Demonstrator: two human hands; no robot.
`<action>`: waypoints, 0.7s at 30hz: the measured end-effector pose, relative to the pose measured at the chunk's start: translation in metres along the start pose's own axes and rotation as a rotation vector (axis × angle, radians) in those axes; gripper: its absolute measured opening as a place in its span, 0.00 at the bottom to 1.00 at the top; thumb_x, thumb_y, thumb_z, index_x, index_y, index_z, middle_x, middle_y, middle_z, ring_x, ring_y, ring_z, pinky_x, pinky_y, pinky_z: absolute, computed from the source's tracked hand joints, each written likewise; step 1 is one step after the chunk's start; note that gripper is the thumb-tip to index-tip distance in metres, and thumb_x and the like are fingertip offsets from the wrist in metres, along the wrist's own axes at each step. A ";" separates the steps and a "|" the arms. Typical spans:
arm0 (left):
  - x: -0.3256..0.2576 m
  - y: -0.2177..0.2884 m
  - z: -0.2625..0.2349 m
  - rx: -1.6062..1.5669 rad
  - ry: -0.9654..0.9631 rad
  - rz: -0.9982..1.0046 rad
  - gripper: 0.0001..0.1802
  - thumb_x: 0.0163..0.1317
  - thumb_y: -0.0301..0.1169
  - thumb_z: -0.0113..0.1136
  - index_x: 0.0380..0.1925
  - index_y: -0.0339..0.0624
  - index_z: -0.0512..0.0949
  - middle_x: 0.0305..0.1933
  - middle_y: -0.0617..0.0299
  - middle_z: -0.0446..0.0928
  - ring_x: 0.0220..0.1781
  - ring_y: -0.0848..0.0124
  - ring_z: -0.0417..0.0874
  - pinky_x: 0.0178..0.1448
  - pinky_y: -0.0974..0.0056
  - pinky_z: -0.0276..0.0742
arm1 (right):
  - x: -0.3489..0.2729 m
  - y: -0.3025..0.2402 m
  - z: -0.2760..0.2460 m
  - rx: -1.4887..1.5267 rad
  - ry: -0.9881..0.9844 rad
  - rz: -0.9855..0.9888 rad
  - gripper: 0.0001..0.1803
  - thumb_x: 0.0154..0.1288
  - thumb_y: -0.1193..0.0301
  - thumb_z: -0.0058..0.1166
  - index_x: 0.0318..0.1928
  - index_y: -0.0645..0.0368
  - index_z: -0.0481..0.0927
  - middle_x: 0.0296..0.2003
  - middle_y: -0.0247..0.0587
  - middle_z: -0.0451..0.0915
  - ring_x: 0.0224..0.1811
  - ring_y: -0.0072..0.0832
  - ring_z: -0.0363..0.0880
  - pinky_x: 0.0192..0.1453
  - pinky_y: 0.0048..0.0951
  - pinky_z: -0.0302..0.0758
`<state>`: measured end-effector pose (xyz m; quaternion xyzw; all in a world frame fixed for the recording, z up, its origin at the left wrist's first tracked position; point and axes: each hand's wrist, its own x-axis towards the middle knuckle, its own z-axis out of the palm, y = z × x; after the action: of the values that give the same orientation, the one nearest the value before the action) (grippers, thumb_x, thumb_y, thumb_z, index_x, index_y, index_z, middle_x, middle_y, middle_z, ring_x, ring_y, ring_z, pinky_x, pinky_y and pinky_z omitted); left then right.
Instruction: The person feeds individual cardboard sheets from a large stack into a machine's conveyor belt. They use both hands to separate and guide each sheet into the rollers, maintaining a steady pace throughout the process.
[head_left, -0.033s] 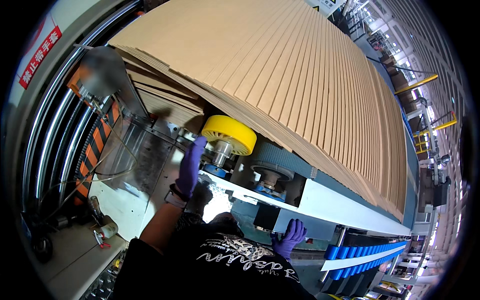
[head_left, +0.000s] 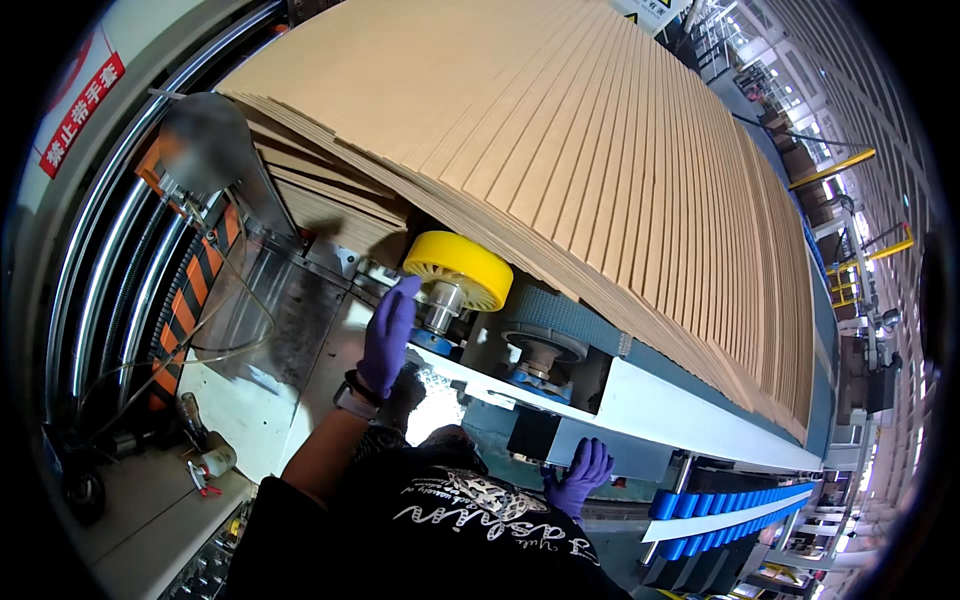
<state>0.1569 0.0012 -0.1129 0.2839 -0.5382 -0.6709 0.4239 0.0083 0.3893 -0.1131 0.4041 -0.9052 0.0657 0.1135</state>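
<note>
My left hand [head_left: 388, 338], in a purple glove, is raised with its fingers stretched out beside the yellow wheel [head_left: 458, 270]. Its fingertips come close to the wheel's near side; whether they touch cannot be made out. A metal hub [head_left: 444, 305] sticks out of the wheel. My right hand [head_left: 580, 480], gloved too, rests with extended fingers against a grey box [head_left: 630, 455] under the white rail. Neither hand holds anything visible. Overlapping brown cardboard sheets [head_left: 560, 150] lie fanned out above the wheel and a blue-grey belt [head_left: 560, 312].
A white rail [head_left: 690, 412] runs to the right beneath the sheets, with blue rollers [head_left: 730, 515] below. On the left stand metal rollers [head_left: 95, 265], an orange-and-black striped guard [head_left: 190, 310] and a rounded grey part [head_left: 205, 142]. A spray bottle [head_left: 215, 460] lies lower left.
My left hand has turned slightly and shifted a little to the right beside the wheel, showing more of its back. My right hand and the cardboard sheets look unmoved.
</note>
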 end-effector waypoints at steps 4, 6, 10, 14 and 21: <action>-0.003 0.005 0.001 0.024 0.002 -0.012 0.21 0.72 0.30 0.49 0.62 0.32 0.67 0.62 0.53 0.71 0.62 0.67 0.73 0.66 0.64 0.67 | 0.003 0.001 -0.002 0.007 0.007 -0.008 0.56 0.40 0.56 0.71 0.71 0.53 0.57 0.68 0.50 0.58 0.74 0.47 0.51 0.76 0.59 0.40; -0.005 0.002 -0.001 0.005 0.005 -0.024 0.21 0.72 0.28 0.49 0.62 0.31 0.67 0.62 0.52 0.71 0.61 0.67 0.73 0.66 0.64 0.67 | 0.002 0.000 -0.001 0.016 0.006 -0.006 0.57 0.39 0.56 0.71 0.71 0.53 0.57 0.69 0.49 0.58 0.74 0.47 0.51 0.76 0.60 0.40; -0.001 -0.017 -0.006 -0.036 -0.015 0.031 0.20 0.71 0.26 0.47 0.61 0.31 0.68 0.61 0.53 0.72 0.62 0.67 0.72 0.67 0.64 0.66 | 0.003 -0.002 -0.001 -0.004 0.013 -0.001 0.55 0.42 0.53 0.68 0.70 0.55 0.58 0.68 0.50 0.59 0.73 0.46 0.53 0.75 0.59 0.42; -0.002 -0.017 -0.005 -0.056 -0.018 0.040 0.19 0.71 0.24 0.45 0.60 0.30 0.69 0.60 0.53 0.72 0.62 0.67 0.72 0.67 0.64 0.65 | 0.002 0.000 -0.001 0.032 0.005 0.007 0.57 0.38 0.56 0.71 0.71 0.52 0.57 0.69 0.49 0.58 0.73 0.47 0.51 0.76 0.59 0.39; -0.003 -0.022 -0.002 -0.116 0.030 0.079 0.17 0.71 0.22 0.46 0.57 0.30 0.71 0.58 0.52 0.74 0.59 0.67 0.75 0.65 0.64 0.68 | -0.001 0.002 0.002 0.005 0.016 -0.001 0.58 0.37 0.56 0.72 0.71 0.52 0.57 0.69 0.48 0.58 0.74 0.47 0.51 0.76 0.58 0.39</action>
<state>0.1547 0.0044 -0.1347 0.2475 -0.5030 -0.6794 0.4735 0.0072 0.3904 -0.1153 0.4042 -0.9040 0.0710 0.1196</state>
